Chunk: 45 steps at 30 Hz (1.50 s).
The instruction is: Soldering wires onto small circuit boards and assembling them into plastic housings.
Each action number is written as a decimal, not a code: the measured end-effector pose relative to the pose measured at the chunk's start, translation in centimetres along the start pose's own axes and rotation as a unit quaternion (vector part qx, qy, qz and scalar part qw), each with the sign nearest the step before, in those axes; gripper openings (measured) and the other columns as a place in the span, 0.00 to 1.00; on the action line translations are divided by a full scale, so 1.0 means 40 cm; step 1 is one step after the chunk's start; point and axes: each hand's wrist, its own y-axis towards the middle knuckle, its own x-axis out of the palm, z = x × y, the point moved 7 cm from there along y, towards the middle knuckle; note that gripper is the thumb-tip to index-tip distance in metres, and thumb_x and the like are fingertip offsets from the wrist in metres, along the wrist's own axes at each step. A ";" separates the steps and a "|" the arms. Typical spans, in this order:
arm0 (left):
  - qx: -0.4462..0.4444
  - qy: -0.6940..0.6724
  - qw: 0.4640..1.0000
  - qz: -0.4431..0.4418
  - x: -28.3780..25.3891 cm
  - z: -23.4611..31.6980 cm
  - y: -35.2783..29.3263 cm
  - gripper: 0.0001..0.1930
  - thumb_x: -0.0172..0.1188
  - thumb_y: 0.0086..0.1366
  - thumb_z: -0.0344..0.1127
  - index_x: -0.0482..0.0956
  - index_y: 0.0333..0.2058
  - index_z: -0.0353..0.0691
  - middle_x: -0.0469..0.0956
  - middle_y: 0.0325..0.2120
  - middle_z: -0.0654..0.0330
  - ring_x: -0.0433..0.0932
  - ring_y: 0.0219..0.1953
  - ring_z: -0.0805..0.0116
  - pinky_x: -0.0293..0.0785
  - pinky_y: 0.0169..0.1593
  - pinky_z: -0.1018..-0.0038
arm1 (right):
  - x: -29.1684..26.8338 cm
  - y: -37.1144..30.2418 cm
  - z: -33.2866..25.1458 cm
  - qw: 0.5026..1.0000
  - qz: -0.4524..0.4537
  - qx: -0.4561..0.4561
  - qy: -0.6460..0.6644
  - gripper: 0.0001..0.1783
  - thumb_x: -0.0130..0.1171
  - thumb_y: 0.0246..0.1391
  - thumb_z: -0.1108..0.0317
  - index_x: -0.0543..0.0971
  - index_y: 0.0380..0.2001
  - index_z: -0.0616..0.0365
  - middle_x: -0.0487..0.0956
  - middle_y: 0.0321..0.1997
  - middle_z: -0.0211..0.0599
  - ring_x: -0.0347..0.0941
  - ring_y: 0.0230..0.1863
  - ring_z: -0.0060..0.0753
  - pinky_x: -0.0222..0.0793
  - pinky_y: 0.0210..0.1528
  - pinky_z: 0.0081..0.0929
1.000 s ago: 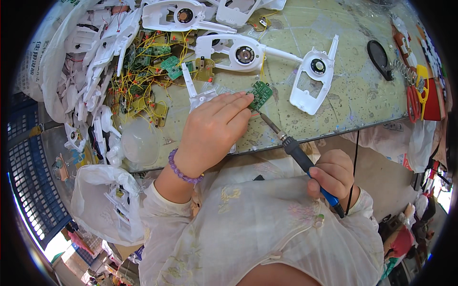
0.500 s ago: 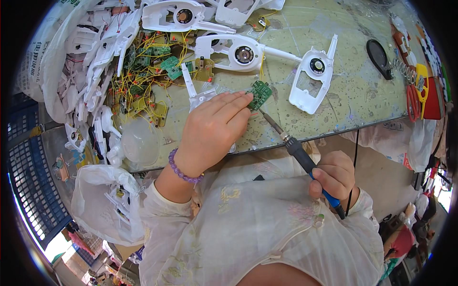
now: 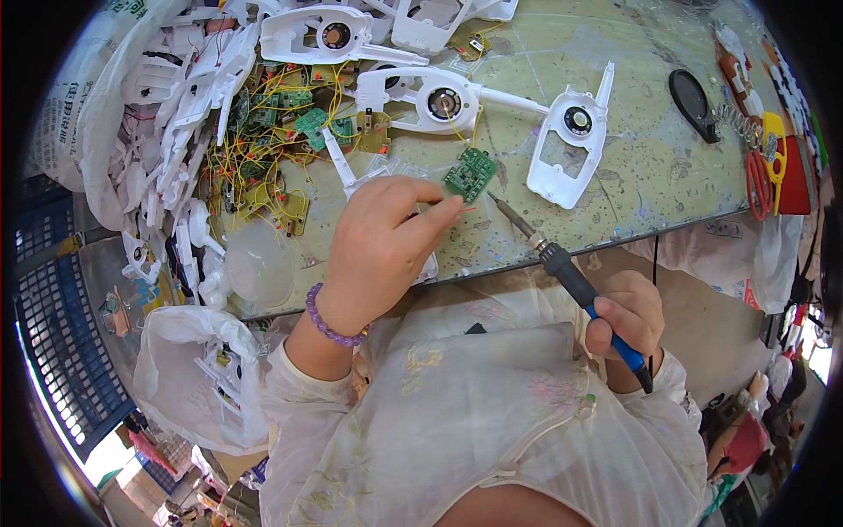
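My right hand (image 3: 628, 321) is closed around the dark and blue handle of a soldering iron (image 3: 569, 279). The iron's metal tip points up and left, a little apart from a small green circuit board (image 3: 470, 174) on the table. My left hand (image 3: 378, 241), with a purple bead bracelet at the wrist, has thumb and forefinger pinched together at the board's lower edge. A thin red wire (image 3: 468, 209) pokes out at these fingertips. Partly under the hand lies a white plastic housing (image 3: 342, 162). Another white housing (image 3: 569, 145) with a round speaker lies right of the board.
Tangled circuit boards with yellow wires (image 3: 272, 132) and heaped white housings (image 3: 171, 97) fill the left side. More housings (image 3: 421, 97) lie at the back. Scissors (image 3: 773, 162) and a black oval part (image 3: 692, 101) are at right. A plastic bag (image 3: 167, 378) hangs below the table's edge (image 3: 632, 241).
The soldering iron tip has drawn away from the board, to the right. My left fingers have come off the board's side and pinch together just below it.
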 end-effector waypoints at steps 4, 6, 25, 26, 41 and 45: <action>0.004 0.002 1.000 0.006 0.000 0.004 0.005 0.11 0.68 0.48 0.26 0.81 0.33 0.42 0.75 0.25 0.63 0.73 0.27 0.63 0.68 0.30 0.69 | 0.001 -0.004 0.005 1.000 0.005 0.016 0.012 0.14 0.64 0.48 0.72 0.74 0.38 0.63 0.75 0.24 0.35 0.71 0.19 0.36 0.66 0.21 0.30; 0.002 0.005 1.000 0.014 0.003 0.006 0.009 0.11 0.68 0.46 0.27 0.81 0.32 0.43 0.74 0.24 0.64 0.73 0.28 0.63 0.68 0.32 0.69 | 0.001 -0.001 0.004 1.000 0.006 0.019 0.016 0.14 0.64 0.48 0.72 0.74 0.38 0.63 0.75 0.24 0.35 0.71 0.19 0.36 0.66 0.21 0.29; -0.015 0.006 1.000 0.010 0.032 -0.001 0.021 0.09 0.67 0.45 0.24 0.78 0.28 0.38 0.80 0.37 0.58 0.79 0.38 0.57 0.75 0.41 0.66 | 0.021 -0.007 0.014 0.999 0.019 0.015 0.030 0.12 0.63 0.49 0.71 0.75 0.37 0.63 0.73 0.23 0.32 0.70 0.19 0.31 0.65 0.18 0.27; -0.015 0.006 1.000 0.010 0.033 -0.001 0.021 0.09 0.67 0.45 0.24 0.78 0.28 0.38 0.80 0.37 0.58 0.79 0.38 0.57 0.75 0.41 0.66 | 0.022 -0.008 0.014 0.999 0.019 0.015 0.030 0.12 0.63 0.49 0.71 0.75 0.37 0.63 0.73 0.23 0.32 0.70 0.19 0.31 0.65 0.18 0.27; -0.027 0.007 1.000 0.014 0.038 0.001 0.018 0.07 0.65 0.47 0.27 0.78 0.28 0.37 0.78 0.36 0.57 0.77 0.37 0.57 0.74 0.43 0.64 | 0.021 0.000 0.014 0.999 0.016 0.021 0.028 0.14 0.64 0.46 0.73 0.75 0.37 0.62 0.74 0.23 0.32 0.70 0.19 0.32 0.65 0.19 0.27; -0.030 0.010 0.999 0.009 0.043 0.001 0.018 0.07 0.65 0.47 0.27 0.78 0.28 0.37 0.78 0.36 0.57 0.77 0.37 0.56 0.74 0.43 0.64 | 0.022 -0.001 0.017 0.999 0.016 0.022 0.029 0.14 0.64 0.45 0.73 0.75 0.37 0.62 0.74 0.23 0.32 0.71 0.19 0.32 0.66 0.20 0.28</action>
